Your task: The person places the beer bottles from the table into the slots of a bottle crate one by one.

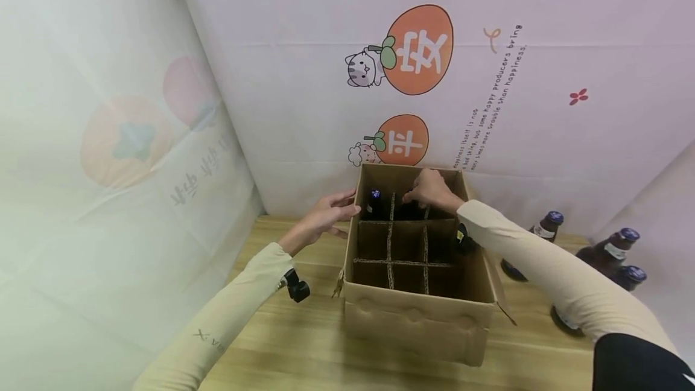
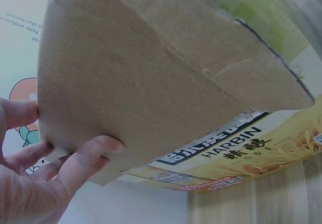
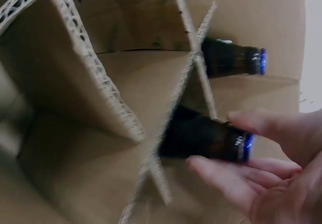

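Observation:
A cardboard box (image 1: 418, 324) with crossed cardboard dividers (image 1: 390, 243) stands open-topped on the wooden table. My right hand (image 1: 431, 190) reaches into its back middle compartment. There, thumb and fingers lie on either side of the neck of a dark, blue-capped beer bottle (image 3: 206, 138), holding it upright in the compartment. A second beer bottle (image 1: 374, 204) stands in the back left compartment. My left hand (image 1: 324, 216) rests against the left side of the box near the back corner, thumb on the outer cardboard flap (image 2: 126, 78) and the other fingertips at its far edge.
To the right of the box, several beer bottles (image 1: 605, 255) stand on the table (image 1: 293, 330), partly behind my right sleeve. A printed white sheet (image 1: 304, 77) hangs just behind the box. Loose flaps stick out at the box's sides.

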Demonstrator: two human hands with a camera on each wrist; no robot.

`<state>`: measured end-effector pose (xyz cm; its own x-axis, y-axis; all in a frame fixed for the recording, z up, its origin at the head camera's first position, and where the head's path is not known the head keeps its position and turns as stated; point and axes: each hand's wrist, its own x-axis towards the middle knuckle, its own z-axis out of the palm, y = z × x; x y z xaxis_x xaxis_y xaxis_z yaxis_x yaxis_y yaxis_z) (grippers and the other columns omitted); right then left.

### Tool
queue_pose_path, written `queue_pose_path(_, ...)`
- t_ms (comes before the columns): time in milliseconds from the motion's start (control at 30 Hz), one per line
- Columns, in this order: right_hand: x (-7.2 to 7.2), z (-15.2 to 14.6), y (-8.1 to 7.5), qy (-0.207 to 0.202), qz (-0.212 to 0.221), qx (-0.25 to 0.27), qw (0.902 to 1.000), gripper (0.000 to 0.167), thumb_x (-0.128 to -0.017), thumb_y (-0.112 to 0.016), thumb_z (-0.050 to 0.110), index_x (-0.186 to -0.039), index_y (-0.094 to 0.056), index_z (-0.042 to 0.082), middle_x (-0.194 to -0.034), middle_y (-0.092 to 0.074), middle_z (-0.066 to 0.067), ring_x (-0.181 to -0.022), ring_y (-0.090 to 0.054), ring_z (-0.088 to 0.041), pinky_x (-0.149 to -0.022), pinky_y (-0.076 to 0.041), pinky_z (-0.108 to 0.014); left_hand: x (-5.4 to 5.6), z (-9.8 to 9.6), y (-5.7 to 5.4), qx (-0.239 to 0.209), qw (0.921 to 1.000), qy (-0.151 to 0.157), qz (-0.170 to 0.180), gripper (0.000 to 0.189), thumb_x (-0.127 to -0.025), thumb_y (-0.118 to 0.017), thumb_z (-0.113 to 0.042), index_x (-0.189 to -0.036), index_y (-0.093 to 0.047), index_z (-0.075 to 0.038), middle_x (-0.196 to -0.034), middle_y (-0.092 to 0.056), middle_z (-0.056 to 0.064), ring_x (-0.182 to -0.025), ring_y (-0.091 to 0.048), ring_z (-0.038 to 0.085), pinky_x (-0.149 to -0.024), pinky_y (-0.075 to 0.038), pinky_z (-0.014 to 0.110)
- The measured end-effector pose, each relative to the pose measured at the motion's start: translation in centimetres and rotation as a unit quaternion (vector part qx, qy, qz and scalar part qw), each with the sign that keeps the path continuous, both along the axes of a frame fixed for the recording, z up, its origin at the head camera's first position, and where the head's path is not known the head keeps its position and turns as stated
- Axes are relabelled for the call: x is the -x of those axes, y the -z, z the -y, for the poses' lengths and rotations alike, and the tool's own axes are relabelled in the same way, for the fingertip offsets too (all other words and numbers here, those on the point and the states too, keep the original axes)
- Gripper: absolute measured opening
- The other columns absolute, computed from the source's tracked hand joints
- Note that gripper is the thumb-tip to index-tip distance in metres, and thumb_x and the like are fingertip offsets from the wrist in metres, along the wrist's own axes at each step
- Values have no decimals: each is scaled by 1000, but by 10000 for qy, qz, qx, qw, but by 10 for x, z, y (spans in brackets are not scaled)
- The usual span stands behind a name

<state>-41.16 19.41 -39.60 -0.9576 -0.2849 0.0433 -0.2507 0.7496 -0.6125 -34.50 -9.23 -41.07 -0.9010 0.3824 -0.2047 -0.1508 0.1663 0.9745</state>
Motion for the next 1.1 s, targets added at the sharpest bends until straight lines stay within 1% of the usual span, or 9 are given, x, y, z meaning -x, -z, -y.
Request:
queue_pose_path(167, 6, 2, -5, -181, 292, -343, 9988, 56, -89, -81, 6, -48, -44, 14, -39, -39, 6, -43, -64, -20, -45, -58, -27, -1, 0, -1, -51, 10000, 12, -46, 70, -103, -65, -18, -165, -32, -16, -168, -34, 18, -142, -49, 46, -93, -64, 52)
queue_pose_path(267, 7, 2, -8, -231, 498, -349, 9979, 47, -91, -78, 6, -51, -53, 7, -43, -49, -1, -46, -67, -22, -54, -65, -35, -1, 0, -1, -74, 10000, 27, -33, 71, -103, -65, -18, -165, -32, -16, -168, -35, 18, -142, -49, 47, -94, -64, 53)
queue_pose_path(400, 6, 1, -8, -593, 485, -159, 9969, 18, -93, -74, 6, -83, -74, -9, -73, -74, -16, -54, -71, -27, -56, -66, -38, -3, 2, 0, -73, 10000, -9, 3, 71, -103, -65, -18, -165, -32, -16, -168, -35, 18, -142, -49, 47, -95, -64, 53)
queue_pose_path(500, 5, 2, -9, -775, 440, -145, 9959, 18, -94, -71, 6, -103, -77, -9, -92, -78, -21, -57, -71, -27, -55, -65, -36, -4, 2, 0, -64, 10000, -33, -4, 71, -103, -65, -18, -165, -32, -16, -168, -34, 18, -142, -49, 46, -95, -63, 54)
queue_pose_path(633, 3, 5, -12, -628, 482, -342, 9963, 17, -97, -67, 5, -100, -77, -8, -88, -76, -23, -52, -64, -21, -51, -60, -30, -2, 2, 0, -74, 10000, -22, -13, 71, -103, -66, -19, -165, -32, -17, -168, -35, 16, -143, -49, 45, -95, -64, 53)
queue_pose_path(733, 2, 8, -13, -612, 396, -425, 9964, 17, -98, -65, 3, -97, -76, -9, -76, -73, -20, -49, -58, -12, -49, -56, -28, -1, 2, 0, -67, 10000, 2, -21, 71, -103, -66, -18, -165, -32, -17, -167, -36, 17, -143, -49, 45, -94, -64, 53)
queue_pose_path(867, -3, 12, -16, -645, 290, -431, 9966, 19, -98, -60, 1, -102, -74, -12, -80, -72, -21, -49, -54, -9, -56, -62, -34, -2, 2, 0, -32, 10000, 33, -20, 71, -103, -65, -18, -165, -32, -16, -167, -36, 17, -143, -49, 45, -94, -64, 53)
queue_pose_path(1000, -6, 12, -17, -580, 295, -398, 9971, 28, -100, -57, 2, -119, -70, -14, -109, -72, -31, -60, -66, -21, -64, -67, -40, -2, 2, 1, -9, 10000, 42, -34, 71, -103, -65, -19, -165, -32, -16, -168, -35, 17, -142, -49, 45, -92, -65, 51)
queue_pose_path(1100, -5, 9, -19, -541, 330, -382, 9973, 31, -102, -56, 3, -124, -67, -14, -120, -69, -34, -72, -73, -34, -67, -68, -42, -1, 2, 1, 6, 10000, 47, -37, 71, -103, -66, -19, -165, -32, -16, -168, -35, 17, -142, -50, 45, -91, -65, 50)
